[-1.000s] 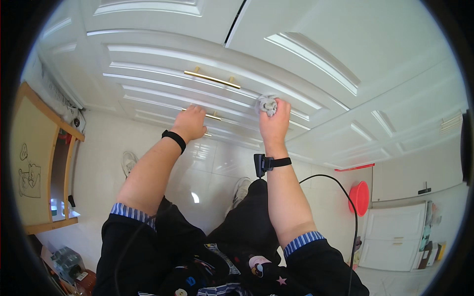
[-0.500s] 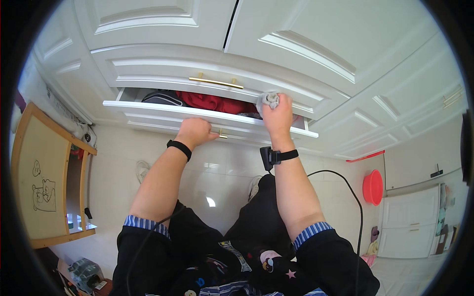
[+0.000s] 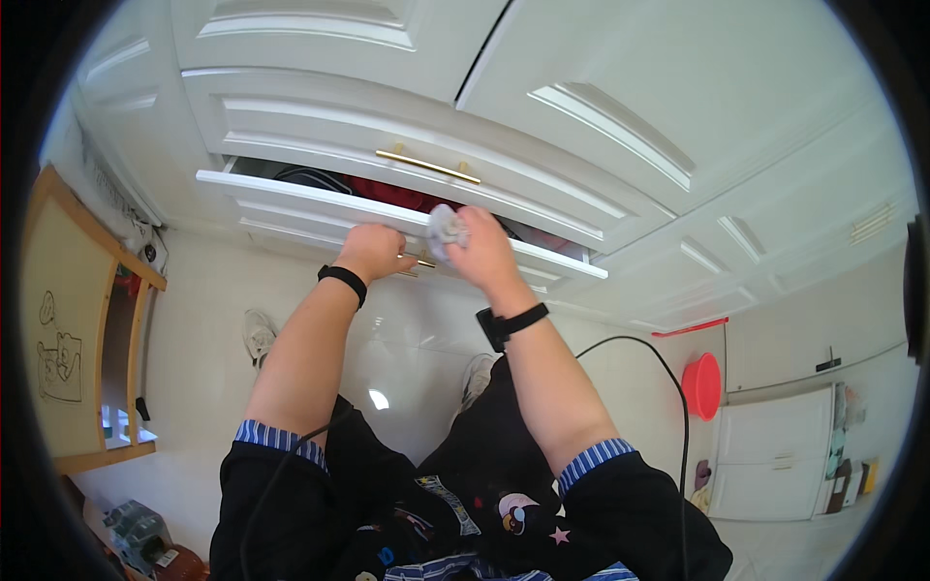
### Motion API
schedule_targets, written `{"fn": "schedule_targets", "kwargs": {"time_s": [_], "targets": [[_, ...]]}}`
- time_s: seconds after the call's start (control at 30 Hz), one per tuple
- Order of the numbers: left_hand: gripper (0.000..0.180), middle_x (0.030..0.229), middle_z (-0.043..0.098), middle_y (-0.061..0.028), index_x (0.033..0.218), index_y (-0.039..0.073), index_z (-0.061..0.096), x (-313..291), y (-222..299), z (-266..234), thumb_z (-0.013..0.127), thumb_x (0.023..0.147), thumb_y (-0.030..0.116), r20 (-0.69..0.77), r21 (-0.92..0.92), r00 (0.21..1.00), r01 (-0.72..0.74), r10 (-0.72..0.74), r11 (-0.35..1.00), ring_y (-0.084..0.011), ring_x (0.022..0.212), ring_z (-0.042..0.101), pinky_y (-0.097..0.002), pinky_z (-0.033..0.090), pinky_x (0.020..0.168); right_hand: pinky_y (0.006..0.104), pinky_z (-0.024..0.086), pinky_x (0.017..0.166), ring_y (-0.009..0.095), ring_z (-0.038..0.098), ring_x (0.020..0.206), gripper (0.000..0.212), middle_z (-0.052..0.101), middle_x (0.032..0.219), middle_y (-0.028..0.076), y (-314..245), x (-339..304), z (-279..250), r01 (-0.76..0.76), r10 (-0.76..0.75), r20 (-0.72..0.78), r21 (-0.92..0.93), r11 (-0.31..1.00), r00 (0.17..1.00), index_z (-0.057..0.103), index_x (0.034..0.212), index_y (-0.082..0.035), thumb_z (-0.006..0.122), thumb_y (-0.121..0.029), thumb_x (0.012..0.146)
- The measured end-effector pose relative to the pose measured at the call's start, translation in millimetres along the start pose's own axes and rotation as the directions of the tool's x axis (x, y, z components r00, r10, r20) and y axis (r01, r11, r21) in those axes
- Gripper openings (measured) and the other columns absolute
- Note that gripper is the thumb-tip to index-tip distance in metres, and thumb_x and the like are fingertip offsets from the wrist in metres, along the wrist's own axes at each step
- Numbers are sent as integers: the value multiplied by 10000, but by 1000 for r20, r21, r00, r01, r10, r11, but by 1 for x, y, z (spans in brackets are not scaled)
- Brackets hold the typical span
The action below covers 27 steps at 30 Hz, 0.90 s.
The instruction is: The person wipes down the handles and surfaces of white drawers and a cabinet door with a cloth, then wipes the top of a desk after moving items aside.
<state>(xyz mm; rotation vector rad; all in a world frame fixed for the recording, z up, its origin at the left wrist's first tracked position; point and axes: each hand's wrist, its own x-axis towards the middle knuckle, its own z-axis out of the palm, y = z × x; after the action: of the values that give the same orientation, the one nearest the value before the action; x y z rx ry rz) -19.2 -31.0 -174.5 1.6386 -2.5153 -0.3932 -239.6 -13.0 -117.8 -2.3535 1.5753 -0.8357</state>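
My left hand [image 3: 371, 254] is closed at the front of a partly pulled-out white drawer [image 3: 291, 194], its fingers curled round the left part of the gold drawer handle [image 3: 424, 261]. My right hand [image 3: 481, 250] grips a crumpled light-grey cloth [image 3: 446, 230] and stays close to the drawer's top edge, just right of my left hand. Inside the drawer, dark red fabric [image 3: 392, 194] and a dark item with a pale stripe [image 3: 315, 178] show through the narrow gap. My right hand and the cloth hide part of the drawer's contents.
Above is a closed drawer with a gold handle [image 3: 428, 166], below white cabinet doors [image 3: 320, 29]. A wooden-framed board [image 3: 73, 329] stands at the left. On the right are a red basin [image 3: 701, 385] and a low white cabinet [image 3: 775, 455]. A black cable [image 3: 668, 366] runs past my right arm.
My right hand has moved left along the drawer edge with the grey cloth, toward my left hand. The drawer's gap looks narrower. My left hand remains at the handle.
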Motion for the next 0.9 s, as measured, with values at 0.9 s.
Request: {"fn": "schedule_targets", "kwargs": {"time_s": [0.9], "targets": [[399,937,766,-113,902,128,805,2,-2,-6,736,825,513,41,-56,999,24,-21,998,-315,935,726,-457,578,850,497,581,813,393,708,951,335,699,1091,159,-30,-3,-18,-272,303,37,-349,897,952,682,1117,-114,626,-395,943]]}}
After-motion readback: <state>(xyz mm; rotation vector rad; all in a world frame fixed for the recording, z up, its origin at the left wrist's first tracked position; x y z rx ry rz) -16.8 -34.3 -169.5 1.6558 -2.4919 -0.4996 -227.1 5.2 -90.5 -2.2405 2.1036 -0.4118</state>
